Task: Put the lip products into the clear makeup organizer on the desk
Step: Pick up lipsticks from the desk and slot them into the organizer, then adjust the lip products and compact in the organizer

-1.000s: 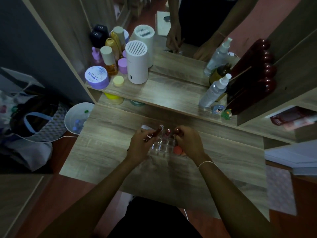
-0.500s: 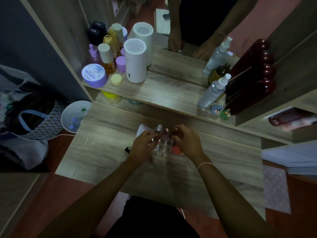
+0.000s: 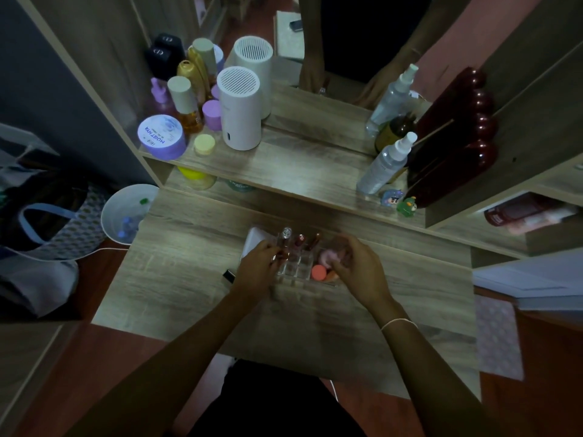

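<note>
The clear makeup organizer (image 3: 298, 269) stands mid-desk between my hands. Three lip tubes stand upright in its back slots: a silver-capped one (image 3: 286, 235), a pink one (image 3: 299, 240) and a reddish one (image 3: 314, 239). My left hand (image 3: 256, 274) pinches a dark red lip tube (image 3: 281, 255) at the organizer's left slots. My right hand (image 3: 358, 269), slightly blurred, curls over the right compartment around a pink round item (image 3: 326, 257). A coral round pot (image 3: 318, 272) lies in that compartment. A small black tube (image 3: 229, 275) lies on the desk to the left.
A white flat object (image 3: 254, 239) sits behind my left hand. The raised shelf holds a white cylinder (image 3: 240, 110), jars, bottles (image 3: 386, 162), a dark red object (image 3: 454, 137) and small figurines (image 3: 407, 205). A mirror behind reflects my hands. A white bin (image 3: 126, 212) stands left of the desk.
My right hand has moved from the upright tubes to the organizer's right compartment. My left hand has lowered its tube into the left slots.
</note>
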Action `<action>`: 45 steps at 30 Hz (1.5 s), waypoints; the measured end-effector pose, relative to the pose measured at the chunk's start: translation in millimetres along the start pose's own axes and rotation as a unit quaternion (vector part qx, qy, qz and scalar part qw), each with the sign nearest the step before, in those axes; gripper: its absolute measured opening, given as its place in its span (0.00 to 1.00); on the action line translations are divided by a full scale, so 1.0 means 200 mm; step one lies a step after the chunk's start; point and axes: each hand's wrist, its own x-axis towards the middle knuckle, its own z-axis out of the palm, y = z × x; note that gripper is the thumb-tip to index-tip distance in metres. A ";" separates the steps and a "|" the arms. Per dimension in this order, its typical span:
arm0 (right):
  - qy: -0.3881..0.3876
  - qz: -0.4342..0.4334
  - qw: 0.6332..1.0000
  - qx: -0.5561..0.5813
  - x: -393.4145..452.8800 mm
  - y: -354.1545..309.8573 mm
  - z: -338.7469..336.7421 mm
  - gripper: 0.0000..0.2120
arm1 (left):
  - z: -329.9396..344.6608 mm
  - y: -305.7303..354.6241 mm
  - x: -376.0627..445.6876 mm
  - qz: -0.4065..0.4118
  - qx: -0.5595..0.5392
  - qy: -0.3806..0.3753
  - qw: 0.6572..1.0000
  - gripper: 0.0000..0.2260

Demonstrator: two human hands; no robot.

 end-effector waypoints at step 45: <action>-0.043 -0.014 0.999 0.025 -0.16 -0.27 0.22 0.05 | -0.26 -0.19 -0.21 0.001 -0.008 0.123 0.992 0.11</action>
